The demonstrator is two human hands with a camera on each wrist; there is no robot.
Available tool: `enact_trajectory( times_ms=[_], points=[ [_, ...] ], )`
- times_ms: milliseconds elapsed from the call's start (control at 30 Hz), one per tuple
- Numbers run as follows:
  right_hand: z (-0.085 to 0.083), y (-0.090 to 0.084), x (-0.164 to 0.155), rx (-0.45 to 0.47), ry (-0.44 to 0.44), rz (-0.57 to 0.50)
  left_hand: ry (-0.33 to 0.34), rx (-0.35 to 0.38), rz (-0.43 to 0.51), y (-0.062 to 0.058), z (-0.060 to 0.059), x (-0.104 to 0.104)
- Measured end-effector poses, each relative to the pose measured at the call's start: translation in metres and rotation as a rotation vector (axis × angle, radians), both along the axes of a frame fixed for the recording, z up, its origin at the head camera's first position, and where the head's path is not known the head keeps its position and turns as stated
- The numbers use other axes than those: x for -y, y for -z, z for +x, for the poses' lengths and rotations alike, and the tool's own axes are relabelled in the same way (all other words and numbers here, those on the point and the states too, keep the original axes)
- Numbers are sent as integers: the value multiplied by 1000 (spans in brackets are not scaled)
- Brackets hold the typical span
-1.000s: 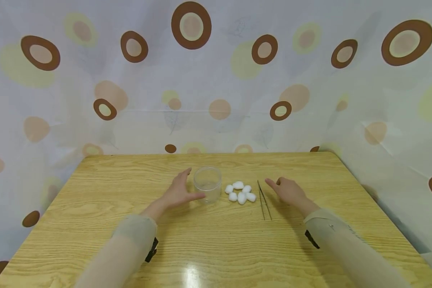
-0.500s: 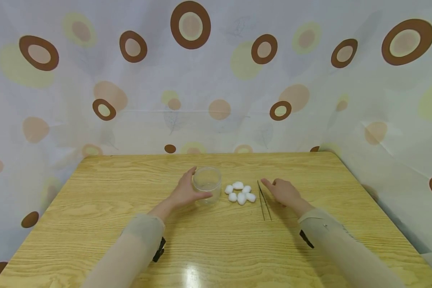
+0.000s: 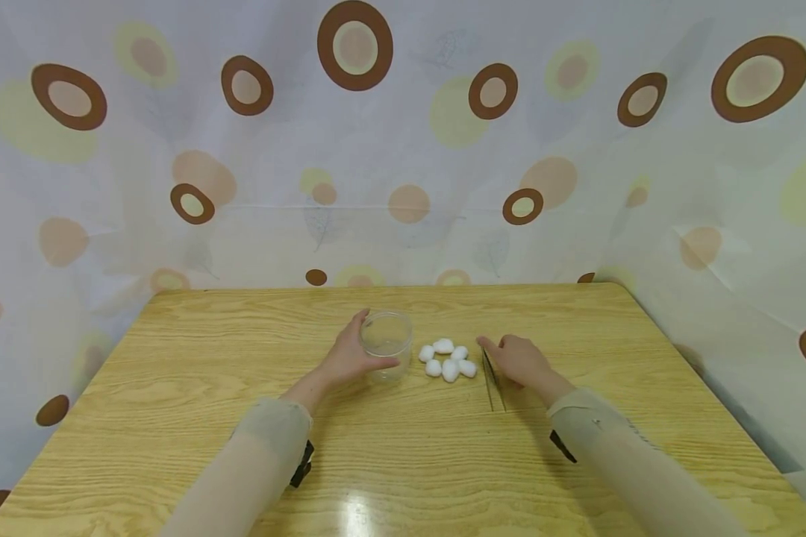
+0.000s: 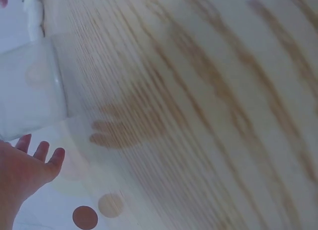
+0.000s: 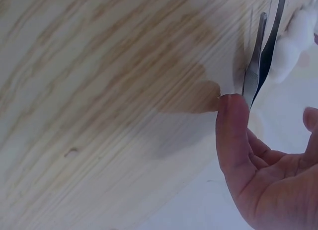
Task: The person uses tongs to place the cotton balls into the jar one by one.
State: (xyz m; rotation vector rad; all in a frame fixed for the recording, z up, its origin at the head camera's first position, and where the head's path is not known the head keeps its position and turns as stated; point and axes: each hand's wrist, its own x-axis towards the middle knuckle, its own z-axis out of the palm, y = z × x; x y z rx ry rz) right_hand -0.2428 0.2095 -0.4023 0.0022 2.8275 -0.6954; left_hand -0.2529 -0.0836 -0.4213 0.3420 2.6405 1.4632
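From my end, the step in hand looks like taking up the tweezers (image 5: 267, 53) — they lie on the worktop (image 3: 403, 462) between 6 cotton balls (image 3: 450, 370) and my right hand (image 3: 522, 362), which is right at them but has no grip. My left hand (image 3: 351, 356) spreads loosely around the clear jar (image 3: 391, 345) — whether it touches, I can't tell. Next, I judge, calls for a pinch on the tweezers.

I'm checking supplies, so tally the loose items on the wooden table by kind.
Clear, round, see-through container: 1
Soft white cotton-like balls: 6
Slender silvery metal tweezers: 1 pair
Total: 8
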Motion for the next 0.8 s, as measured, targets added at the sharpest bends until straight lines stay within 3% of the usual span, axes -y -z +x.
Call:
enact_trajectory(
  times_ms=[233,433,800],
  points=[
    [-3,7,3,27,7,11,-9,6,-6,-4,0,-2],
    [-7,12,7,42,-3,49,24,33,40,-6,2,-1],
    [-12,16,8,4,-43,73,41,43,46,-3,0,1]
  ],
)
